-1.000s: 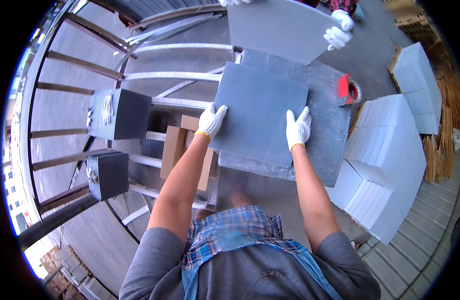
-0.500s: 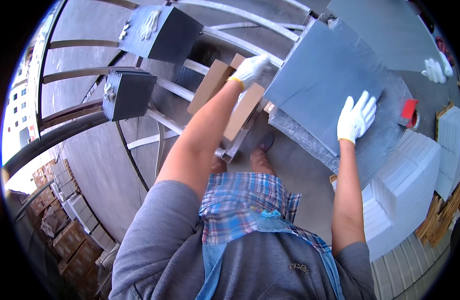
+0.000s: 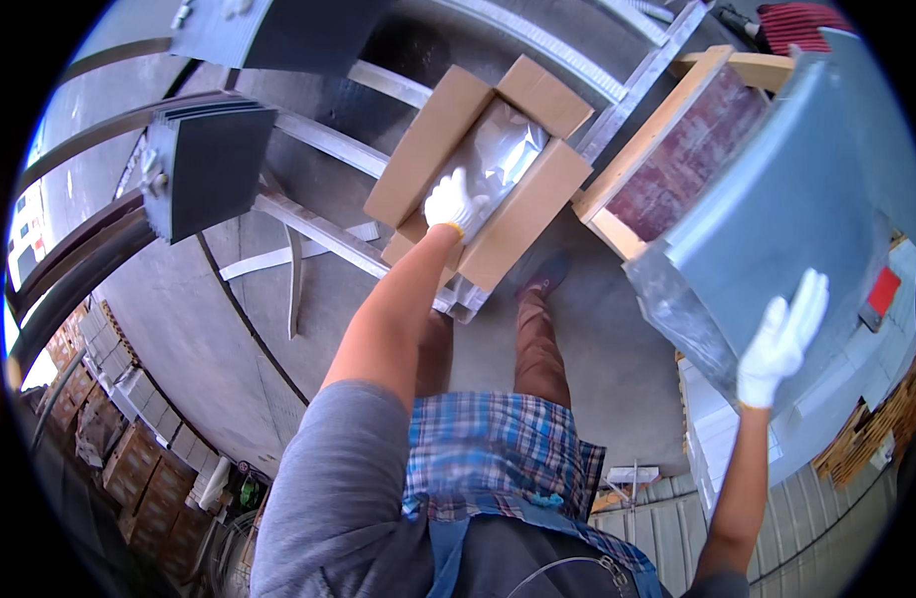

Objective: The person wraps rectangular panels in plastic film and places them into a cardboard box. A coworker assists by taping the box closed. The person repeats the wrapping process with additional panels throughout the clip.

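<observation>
An open cardboard box (image 3: 523, 214) stands with its flaps folded out, lined with clear plastic film (image 3: 498, 149). My left hand (image 3: 456, 202), in a white glove with a yellow cuff, reaches over the box's near left part onto the film. Its fingers look apart, and I see nothing gripped. Off to the right, my gloved right hand (image 3: 782, 344) is open with fingers stretched out, at the near edge of a large blue-grey sheet (image 3: 777, 229). Whether it presses on the sheet or hovers over it I cannot tell. Crumpled clear film (image 3: 677, 309) hangs from the sheet's left corner.
A wooden-edged bench (image 3: 667, 149) stands between box and sheet. Metal rails (image 3: 328, 229) run under the box. Stacks of dark grey panels (image 3: 224, 159) sit at left, with white gloves on them. A red tape dispenser (image 3: 881, 297) lies right of the sheet. White blocks (image 3: 707, 409) stand beyond my right arm.
My left hand has come down and left into the box, whose film lining now shows. The blue-grey sheet has shifted right, baring the wooden-edged bench. My right hand is farther right and lower.
</observation>
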### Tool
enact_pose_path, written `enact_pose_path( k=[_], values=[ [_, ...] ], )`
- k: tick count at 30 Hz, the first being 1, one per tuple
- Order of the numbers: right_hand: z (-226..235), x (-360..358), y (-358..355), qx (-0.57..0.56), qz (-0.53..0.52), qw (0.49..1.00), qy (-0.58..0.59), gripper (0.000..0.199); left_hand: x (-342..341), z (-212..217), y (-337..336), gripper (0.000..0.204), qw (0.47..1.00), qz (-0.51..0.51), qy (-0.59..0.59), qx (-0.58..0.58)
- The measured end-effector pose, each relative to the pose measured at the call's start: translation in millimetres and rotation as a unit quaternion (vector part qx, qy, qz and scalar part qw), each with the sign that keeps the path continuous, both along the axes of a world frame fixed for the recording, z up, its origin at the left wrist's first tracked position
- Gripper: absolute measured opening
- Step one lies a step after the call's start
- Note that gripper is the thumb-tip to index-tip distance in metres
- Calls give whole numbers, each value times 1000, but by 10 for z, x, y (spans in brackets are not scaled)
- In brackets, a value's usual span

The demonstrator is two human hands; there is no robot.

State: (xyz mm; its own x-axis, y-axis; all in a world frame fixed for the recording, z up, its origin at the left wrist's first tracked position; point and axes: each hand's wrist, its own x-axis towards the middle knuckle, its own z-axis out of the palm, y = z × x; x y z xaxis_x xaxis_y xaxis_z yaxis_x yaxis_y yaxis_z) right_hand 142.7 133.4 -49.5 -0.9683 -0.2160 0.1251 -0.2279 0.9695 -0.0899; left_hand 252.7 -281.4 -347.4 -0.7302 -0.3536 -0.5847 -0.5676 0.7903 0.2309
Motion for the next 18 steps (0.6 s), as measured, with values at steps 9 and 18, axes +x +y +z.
enact_pose_path(
  k=[9,18],
  values=[
    [-91,43,86,-46,-66,995,-60,55,-227,-1111,45,30,993,17,84,86],
    [-54,31,-3,-1,-21,999,-28,52,-115,-507,-92,17,989,-69,130,15]
  ],
)
